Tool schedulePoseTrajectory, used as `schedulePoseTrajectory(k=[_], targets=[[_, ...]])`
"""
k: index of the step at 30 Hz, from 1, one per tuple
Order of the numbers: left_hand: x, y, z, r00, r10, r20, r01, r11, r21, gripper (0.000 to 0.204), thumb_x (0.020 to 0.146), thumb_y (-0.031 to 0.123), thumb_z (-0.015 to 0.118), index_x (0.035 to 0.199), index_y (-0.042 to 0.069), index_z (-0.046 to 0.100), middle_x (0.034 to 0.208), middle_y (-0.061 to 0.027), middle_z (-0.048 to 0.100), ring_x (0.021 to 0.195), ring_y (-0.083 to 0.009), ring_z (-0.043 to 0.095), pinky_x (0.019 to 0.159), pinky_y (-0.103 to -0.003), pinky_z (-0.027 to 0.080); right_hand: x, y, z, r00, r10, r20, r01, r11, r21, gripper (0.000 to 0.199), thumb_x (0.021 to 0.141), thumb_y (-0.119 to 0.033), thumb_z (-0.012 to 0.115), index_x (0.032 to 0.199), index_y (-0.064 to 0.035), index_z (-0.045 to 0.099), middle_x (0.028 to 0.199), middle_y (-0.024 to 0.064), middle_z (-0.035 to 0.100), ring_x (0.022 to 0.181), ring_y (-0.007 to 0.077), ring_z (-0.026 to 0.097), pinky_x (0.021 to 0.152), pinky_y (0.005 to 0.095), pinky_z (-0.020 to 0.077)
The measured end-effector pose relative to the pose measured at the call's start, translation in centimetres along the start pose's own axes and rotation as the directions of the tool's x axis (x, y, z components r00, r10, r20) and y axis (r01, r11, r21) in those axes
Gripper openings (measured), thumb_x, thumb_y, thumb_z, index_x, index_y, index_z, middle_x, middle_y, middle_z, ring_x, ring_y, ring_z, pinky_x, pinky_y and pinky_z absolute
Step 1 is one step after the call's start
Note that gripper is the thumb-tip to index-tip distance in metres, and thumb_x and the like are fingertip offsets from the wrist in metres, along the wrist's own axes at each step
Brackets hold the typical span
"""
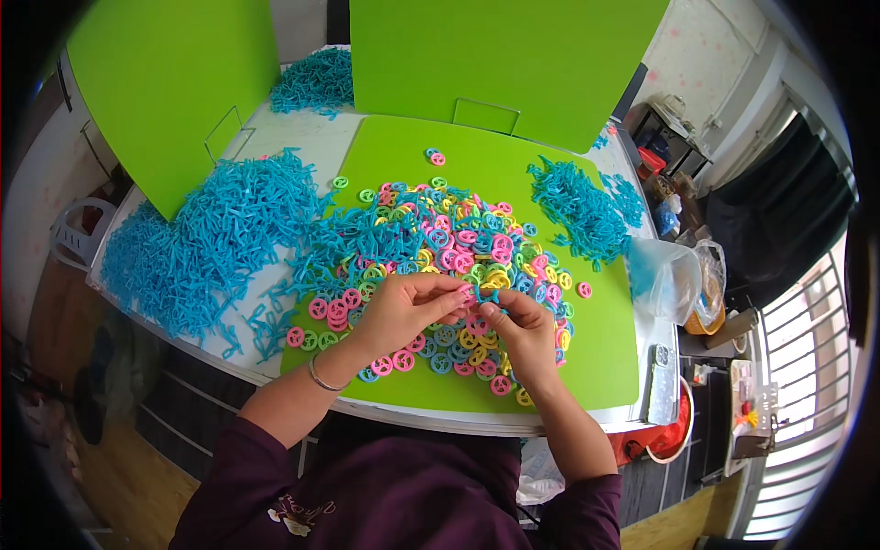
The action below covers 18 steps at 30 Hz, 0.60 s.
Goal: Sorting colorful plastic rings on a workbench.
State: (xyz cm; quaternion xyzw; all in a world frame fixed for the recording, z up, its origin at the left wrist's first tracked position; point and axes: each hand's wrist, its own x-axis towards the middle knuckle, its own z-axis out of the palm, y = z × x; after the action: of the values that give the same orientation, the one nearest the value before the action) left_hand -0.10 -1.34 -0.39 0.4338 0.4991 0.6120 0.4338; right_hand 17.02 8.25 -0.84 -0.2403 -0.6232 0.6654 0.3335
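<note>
My left hand (412, 307) is closed in a pinch on a small pink plastic wheel (467, 293). Right beside it, my right hand (522, 325) pinches a small blue plastic piece (487, 295); the two parts meet or nearly meet between my fingertips, and I cannot tell whether they are joined. Below both hands spreads a heap of pink, yellow, green and blue spoked wheels (442, 361) on a green board (596, 367). Loose blue forked pieces (367, 238) lie over the heap's left side.
A large mound of blue pieces (220, 238) covers the table's left; smaller piles sit at the back (316, 81) and right (577, 206). Upright green panels (504, 64) stand behind. A clear plastic bag (665, 275) and a phone (660, 380) are along the right edge.
</note>
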Motion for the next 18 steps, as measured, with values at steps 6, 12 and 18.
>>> schedulePoseTrajectory(k=[6, 12, 18], targets=[[0.1, -0.2, -0.1, 0.999, -0.025, -0.029, 0.02, 0.987, -0.157, 0.023, 0.091, 0.009, 0.063, 0.111, -0.001, 0.064, 0.092, -0.0061, 0.069, 0.079, -0.0098, 0.066, 0.072, -0.021, 0.055, -0.2, 0.0, 0.4, 0.998, -0.051, -0.036, 0.052, 0.999, 0.009, 0.018, 0.089, -0.002, 0.063, 0.106, 0.0024, 0.065, 0.094, 0.0052, 0.069, 0.084, 0.0093, 0.063, 0.076, 0.024, 0.0514], [-0.3, -0.1, 0.6, 0.997, 0.008, -0.077, -0.016, 0.994, -0.107, 0.021, 0.09, 0.007, 0.063, 0.108, -0.002, 0.066, 0.093, -0.0076, 0.069, 0.08, -0.011, 0.066, 0.074, -0.022, 0.056, -0.4, 0.0, 1.0, 0.999, -0.01, -0.032, 0.011, 1.0, 0.014, 0.017, 0.089, -0.004, 0.064, 0.104, 0.0017, 0.066, 0.09, 0.0021, 0.068, 0.08, 0.0052, 0.06, 0.072, 0.0209, 0.0486], [-0.5, -0.3, 1.0, 0.989, 0.093, -0.111, -0.105, 0.989, -0.108, 0.02, 0.089, 0.004, 0.063, 0.108, -0.003, 0.066, 0.095, -0.0094, 0.07, 0.081, -0.012, 0.067, 0.074, -0.023, 0.056, -0.8, 0.9, 1.1, 0.98, -0.178, -0.084, 0.151, 0.953, -0.264, 0.019, 0.087, -0.007, 0.067, 0.104, 0.0005, 0.068, 0.084, 0.0052, 0.071, 0.076, 0.0078, 0.065, 0.065, 0.0224, 0.0503]])
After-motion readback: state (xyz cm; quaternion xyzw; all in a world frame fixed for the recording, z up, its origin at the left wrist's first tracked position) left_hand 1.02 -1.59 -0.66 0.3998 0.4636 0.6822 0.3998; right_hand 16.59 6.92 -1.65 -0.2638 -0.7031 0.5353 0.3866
